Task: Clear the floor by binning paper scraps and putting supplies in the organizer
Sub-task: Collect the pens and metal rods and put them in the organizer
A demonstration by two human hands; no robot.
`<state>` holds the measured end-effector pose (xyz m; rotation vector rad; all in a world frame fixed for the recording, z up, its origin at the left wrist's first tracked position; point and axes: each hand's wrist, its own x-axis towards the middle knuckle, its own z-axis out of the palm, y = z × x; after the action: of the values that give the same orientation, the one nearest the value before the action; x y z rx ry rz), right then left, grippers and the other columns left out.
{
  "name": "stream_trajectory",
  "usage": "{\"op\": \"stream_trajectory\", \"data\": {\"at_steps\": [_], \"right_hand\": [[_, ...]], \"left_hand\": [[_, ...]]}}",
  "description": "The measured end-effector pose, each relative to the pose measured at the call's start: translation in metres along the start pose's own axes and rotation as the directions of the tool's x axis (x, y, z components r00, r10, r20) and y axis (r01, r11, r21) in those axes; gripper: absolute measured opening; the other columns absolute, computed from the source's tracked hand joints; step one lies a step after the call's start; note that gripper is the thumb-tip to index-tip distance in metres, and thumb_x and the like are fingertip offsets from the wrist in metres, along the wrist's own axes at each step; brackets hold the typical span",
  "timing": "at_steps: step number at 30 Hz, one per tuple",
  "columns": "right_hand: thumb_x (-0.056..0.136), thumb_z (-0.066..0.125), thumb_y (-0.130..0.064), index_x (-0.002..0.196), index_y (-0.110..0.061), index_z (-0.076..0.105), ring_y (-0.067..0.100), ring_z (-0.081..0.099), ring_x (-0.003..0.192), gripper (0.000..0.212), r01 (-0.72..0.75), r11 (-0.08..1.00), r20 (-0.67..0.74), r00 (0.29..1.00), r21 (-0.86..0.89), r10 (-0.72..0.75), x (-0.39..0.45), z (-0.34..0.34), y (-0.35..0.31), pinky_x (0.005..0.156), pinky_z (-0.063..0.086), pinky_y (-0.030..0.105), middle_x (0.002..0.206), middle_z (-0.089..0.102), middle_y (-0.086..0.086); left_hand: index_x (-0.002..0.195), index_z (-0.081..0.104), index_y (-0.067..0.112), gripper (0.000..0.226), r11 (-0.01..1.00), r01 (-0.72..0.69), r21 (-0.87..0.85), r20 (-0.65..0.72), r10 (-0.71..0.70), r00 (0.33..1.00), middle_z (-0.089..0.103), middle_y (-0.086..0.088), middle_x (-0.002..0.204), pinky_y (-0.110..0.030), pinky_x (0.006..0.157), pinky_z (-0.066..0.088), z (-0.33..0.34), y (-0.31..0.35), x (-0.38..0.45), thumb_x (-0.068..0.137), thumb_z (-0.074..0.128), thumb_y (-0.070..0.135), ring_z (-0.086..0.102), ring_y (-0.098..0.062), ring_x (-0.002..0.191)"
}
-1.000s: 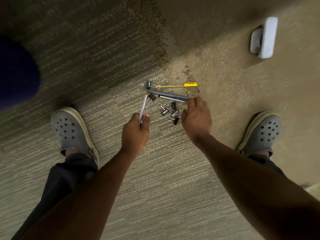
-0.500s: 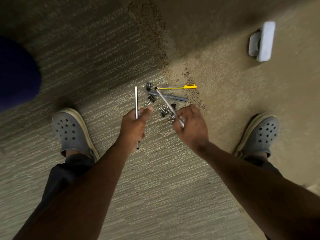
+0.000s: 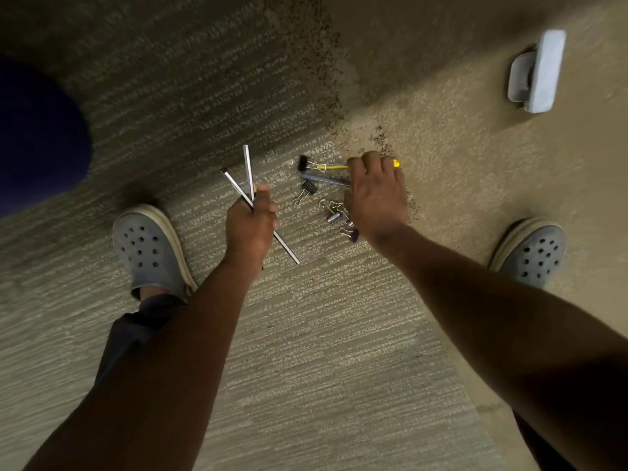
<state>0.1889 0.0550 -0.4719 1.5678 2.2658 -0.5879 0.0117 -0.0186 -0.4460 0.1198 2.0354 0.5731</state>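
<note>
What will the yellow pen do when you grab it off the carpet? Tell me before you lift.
The yellow pen looks thin and straight, so probably stiff and light. The right hand already reaches over its far end. A binder clip lies at its near end, possibly snagging it. The carpet pile should keep it from rolling.

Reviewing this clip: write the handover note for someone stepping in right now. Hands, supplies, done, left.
Left hand grips two grey pens, crossed.
Right hand reaches down over the yellow pen and the grey pen on the carpet; grip not visible.
Binder clips lie loose beside it.
Done: two pens picked up.
Left: remaining pens, clips; no organizer or bin in view.
</note>
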Motion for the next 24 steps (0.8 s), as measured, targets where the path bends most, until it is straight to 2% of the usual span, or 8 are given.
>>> {"op": "stream_trajectory", "data": {"at_steps": [4,7,9,12,16,18,21,24], "right_hand": [[0.086,0.050,-0.007,0.117,-0.008,0.047,0.028,0.048,0.101,0.032,0.167,0.971,0.070,0.985,-0.172,-0.157,0.020,-0.004,0.007,0.090,0.044,0.042,0.110,0.050,0.013],[0.088,0.036,-0.011,0.114,-0.005,0.048,0.028,0.047,0.095,0.029,0.259,0.926,0.127,0.964,-0.276,-0.232,0.026,-0.006,0.011,0.087,0.044,0.041,0.105,0.051,0.015],[0.091,0.028,-0.013,0.110,-0.004,0.046,0.026,0.044,0.087,0.028,0.280,0.900,0.179,0.956,-0.333,-0.231,0.025,-0.004,0.014,0.083,0.045,0.040,0.100,0.050,0.015],[0.095,0.030,-0.014,0.107,-0.005,0.044,0.027,0.049,0.088,0.021,0.224,0.919,0.229,0.961,-0.324,-0.154,0.017,0.000,0.018,0.083,0.047,0.041,0.100,0.050,0.017],[0.096,0.034,-0.014,0.115,-0.002,0.039,0.033,0.054,0.097,0.023,0.092,0.981,0.287,0.957,-0.168,-0.041,-0.003,-0.007,0.023,0.082,0.048,0.041,0.110,0.053,0.023],[0.096,0.038,-0.012,0.115,-0.003,0.036,0.026,0.051,0.086,0.021,0.007,0.994,0.352,0.935,0.110,-0.046,-0.024,-0.019,0.025,0.070,0.044,0.034,0.104,0.053,0.021],[0.098,0.042,-0.018,0.098,-0.012,0.030,0.019,0.047,0.066,0.013,-0.219,0.853,0.454,0.891,0.474,-0.023,-0.055,-0.057,0.019,0.057,0.033,0.029,0.081,0.051,0.007],[0.100,0.042,-0.022,0.096,-0.013,0.032,0.018,0.049,0.060,0.014,-0.372,0.753,0.541,0.841,0.543,0.025,-0.080,-0.106,0.010,0.053,0.034,0.030,0.071,0.049,0.002]], "left_hand": [[0.069,0.060,0.022,0.037,1.000,0.010,-0.029,-0.013,-0.011,1.000,0.056,0.009,0.043,-0.018,0.039,0.031,-0.009,-0.005,0.003,0.095,0.051,0.046,0.044,-0.002,0.034],[0.067,0.060,0.022,0.038,0.999,0.022,-0.042,-0.015,-0.022,1.000,0.055,0.008,0.043,-0.020,0.041,0.031,-0.014,-0.006,0.000,0.096,0.051,0.045,0.043,-0.003,0.035],[0.065,0.060,0.021,0.041,0.999,0.021,-0.029,-0.001,-0.021,1.000,0.054,0.007,0.044,-0.021,0.041,0.032,-0.017,-0.006,-0.006,0.096,0.050,0.046,0.044,-0.004,0.036],[0.067,0.060,0.020,0.041,1.000,0.005,0.015,0.018,-0.005,1.000,0.054,0.006,0.044,-0.017,0.036,0.031,-0.021,-0.007,-0.018,0.097,0.050,0.045,0.043,-0.002,0.034],[0.068,0.059,0.017,0.040,0.999,-0.008,0.031,0.051,0.006,0.999,0.052,0.003,0.047,-0.014,0.033,0.029,-0.029,-0.002,-0.040,0.097,0.051,0.045,0.039,-0.002,0.030],[0.068,0.059,0.019,0.038,1.000,0.002,0.029,0.049,-0.004,0.999,0.051,0.007,0.045,-0.015,0.035,0.030,-0.034,0.004,-0.056,0.096,0.052,0.044,0.040,-0.002,0.032],[0.071,0.059,0.019,0.036,0.998,0.044,0.039,0.089,-0.048,0.995,0.045,0.009,0.044,-0.020,0.042,0.031,-0.045,0.021,-0.090,0.096,0.053,0.043,0.038,-0.005,0.036],[0.077,0.057,0.016,0.033,0.997,0.077,-0.019,0.191,-0.072,0.979,0.043,0.004,0.048,-0.022,0.042,0.035,-0.060,0.049,-0.133,0.097,0.051,0.042,0.039,-0.011,0.040]]}}
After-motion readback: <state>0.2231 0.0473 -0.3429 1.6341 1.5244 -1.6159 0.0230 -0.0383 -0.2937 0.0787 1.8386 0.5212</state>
